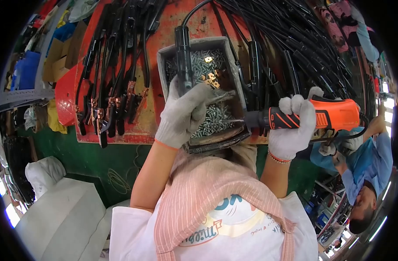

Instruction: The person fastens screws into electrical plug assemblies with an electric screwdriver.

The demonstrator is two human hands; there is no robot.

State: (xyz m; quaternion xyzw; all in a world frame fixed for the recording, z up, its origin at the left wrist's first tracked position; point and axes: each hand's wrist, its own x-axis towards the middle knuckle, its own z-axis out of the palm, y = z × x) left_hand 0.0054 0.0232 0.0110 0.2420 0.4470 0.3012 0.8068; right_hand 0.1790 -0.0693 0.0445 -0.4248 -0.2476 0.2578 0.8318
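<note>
My left hand (181,114), in a whitish knit glove, is closed round the lower end of a black tubular handle (183,54) with a cable leaving its top. The handle stands upright in view over a grey-rimmed box (163,65) of small silver screws (213,119). A few coppery metal pieces (213,80) lie on the screws. My gloved right hand (295,126) grips an orange and black electric screwdriver (334,115) held level. Its thin bit (234,120) points left over the box, apart from the handle. What my left fingertips pinch is partly hidden.
On the red worktable (157,13), black cable assemblies with copper clamp parts (116,102) lie at the left. Many black handles and cables (295,48) are heaped at the right. A person in blue (360,169) works close by on the right. A white block-like object (64,217) stands lower left.
</note>
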